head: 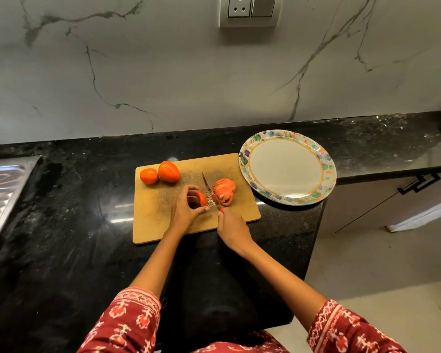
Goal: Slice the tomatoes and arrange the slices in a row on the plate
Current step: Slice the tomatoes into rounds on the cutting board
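A wooden cutting board (163, 225) lies on the black counter. My left hand (185, 212) grips the remaining piece of a tomato (200, 198) on the board. My right hand (233, 229) holds a knife (209, 189) by its red handle, the blade lying just right of that piece. Several cut slices (224, 191) lean together right of the blade. Two whole tomatoes (161, 172) sit at the board's far left corner. A white plate (287, 166) with a coloured patterned rim stands to the right of the board, with nothing on it.
A steel sink drainboard (3, 184) is at the left edge. The marble wall with a socket (250, 10) rises behind the counter. The counter (74, 225) ends just right of the plate, above a cabinet with a black handle (418, 184) and the floor.
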